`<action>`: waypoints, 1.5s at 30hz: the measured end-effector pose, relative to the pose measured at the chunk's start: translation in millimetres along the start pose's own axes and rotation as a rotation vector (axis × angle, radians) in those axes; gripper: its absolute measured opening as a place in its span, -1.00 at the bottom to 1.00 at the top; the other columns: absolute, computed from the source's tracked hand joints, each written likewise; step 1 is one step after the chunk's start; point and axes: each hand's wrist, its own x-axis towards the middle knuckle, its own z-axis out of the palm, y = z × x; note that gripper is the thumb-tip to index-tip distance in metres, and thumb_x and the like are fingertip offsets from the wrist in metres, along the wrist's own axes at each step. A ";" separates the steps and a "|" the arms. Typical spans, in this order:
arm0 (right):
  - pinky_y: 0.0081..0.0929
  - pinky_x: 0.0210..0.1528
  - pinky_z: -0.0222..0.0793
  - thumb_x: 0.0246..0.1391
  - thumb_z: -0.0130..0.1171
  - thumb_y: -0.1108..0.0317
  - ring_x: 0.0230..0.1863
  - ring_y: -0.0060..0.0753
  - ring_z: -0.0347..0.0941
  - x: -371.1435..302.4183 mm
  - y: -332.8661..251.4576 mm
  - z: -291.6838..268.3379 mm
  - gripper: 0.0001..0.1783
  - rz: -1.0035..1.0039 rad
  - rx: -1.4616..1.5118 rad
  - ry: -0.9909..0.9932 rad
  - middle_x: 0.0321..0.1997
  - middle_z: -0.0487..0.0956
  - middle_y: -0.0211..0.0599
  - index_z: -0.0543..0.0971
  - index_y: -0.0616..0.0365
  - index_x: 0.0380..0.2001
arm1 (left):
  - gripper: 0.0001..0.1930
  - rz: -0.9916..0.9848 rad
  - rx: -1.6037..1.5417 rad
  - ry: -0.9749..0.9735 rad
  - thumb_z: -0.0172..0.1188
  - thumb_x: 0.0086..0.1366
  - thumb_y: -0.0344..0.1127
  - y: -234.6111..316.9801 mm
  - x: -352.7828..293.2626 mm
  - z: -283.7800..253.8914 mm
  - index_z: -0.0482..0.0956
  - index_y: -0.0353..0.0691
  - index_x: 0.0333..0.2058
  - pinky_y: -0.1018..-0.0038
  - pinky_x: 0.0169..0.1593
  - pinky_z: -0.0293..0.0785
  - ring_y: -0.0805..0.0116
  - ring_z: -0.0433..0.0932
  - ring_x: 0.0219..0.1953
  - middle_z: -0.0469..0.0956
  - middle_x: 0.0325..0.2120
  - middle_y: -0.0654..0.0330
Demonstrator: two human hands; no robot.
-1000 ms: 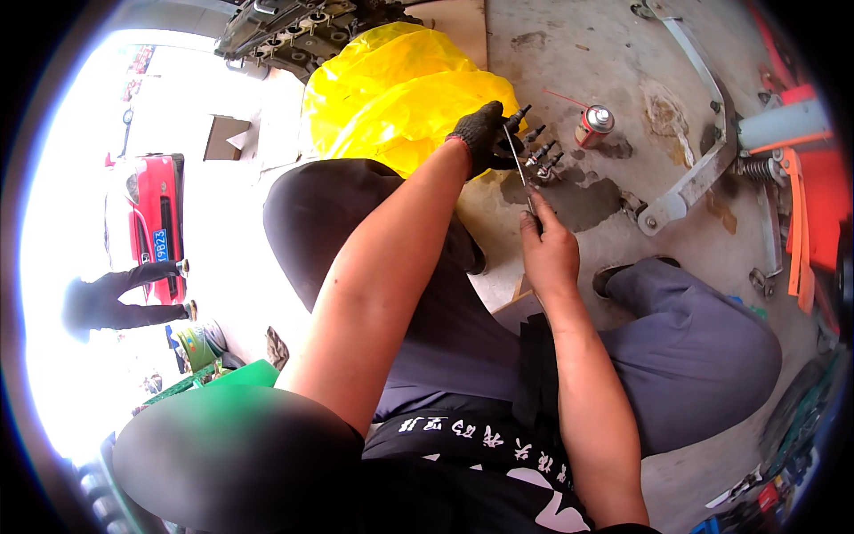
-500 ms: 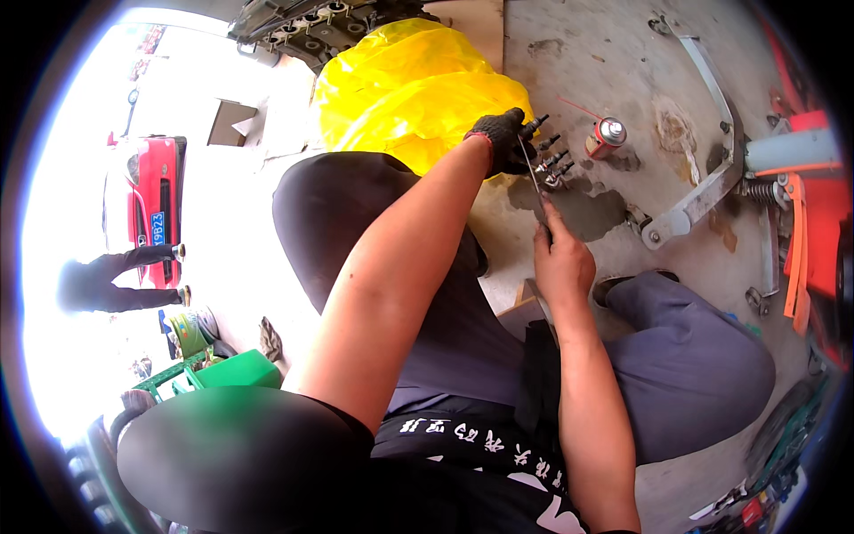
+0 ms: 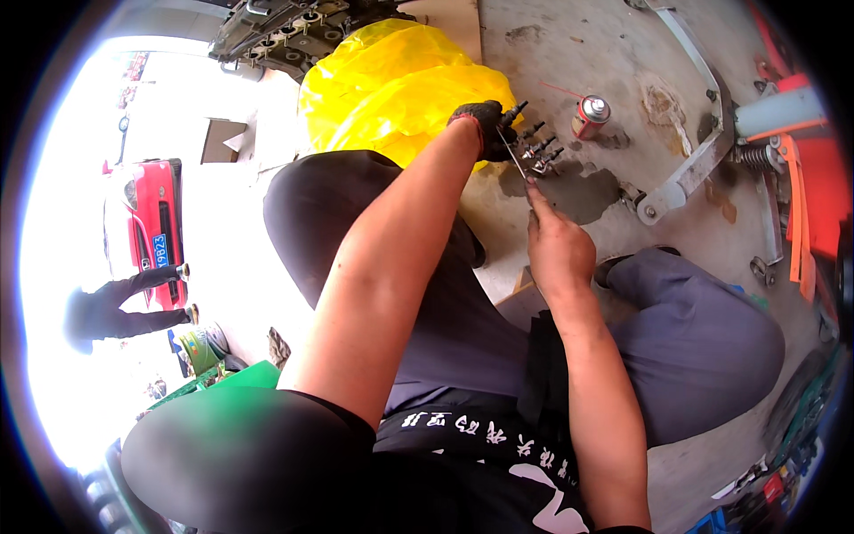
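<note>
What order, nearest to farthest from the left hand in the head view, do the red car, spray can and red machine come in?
1. Spray can: on the floor, a little right of the gloved left hand.
2. Red machine: at the right edge.
3. Red car: far off in the bright area, left.

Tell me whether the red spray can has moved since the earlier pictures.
No. The red spray can stands in the same spot relative to the pale floor stain; only the view shifted.
</note>
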 end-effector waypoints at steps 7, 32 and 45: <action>-0.06 -0.19 0.50 0.29 0.10 0.24 -0.25 0.08 0.62 -45.0 26.4 24.3 -0.51 0.019 0.208 -0.060 -0.20 0.68 -0.03 0.48 -0.31 0.28 | -0.59 -0.095 0.361 -0.009 0.40 0.17 -0.03 17.3 -52.1 -96.6 0.66 -0.20 -0.14 0.42 -0.07 0.55 0.19 0.67 -0.20 0.72 -0.24 0.23; -0.65 -0.69 0.11 0.42 0.02 0.20 -0.69 -0.72 0.15 -4.9 -29.3 9.2 -0.49 0.128 1.404 -0.165 -0.58 0.35 -0.53 0.34 -0.14 0.39 | -0.84 0.244 -0.030 0.105 0.24 0.27 -0.09 67.9 -74.3 -92.7 0.54 0.01 -0.35 0.40 -0.21 0.47 0.32 0.51 -0.36 0.51 -0.51 0.37; -0.65 -0.64 0.10 0.40 0.06 0.28 -0.64 -0.77 0.18 0.4 -30.7 36.0 -0.51 0.023 1.259 -0.034 -0.53 0.37 -0.59 0.42 -0.04 0.35 | -0.77 0.123 -0.063 -0.030 0.32 0.24 -0.02 37.5 -74.7 -80.6 0.70 0.09 -0.19 0.42 0.06 0.43 0.34 0.56 -0.10 0.69 -0.21 0.44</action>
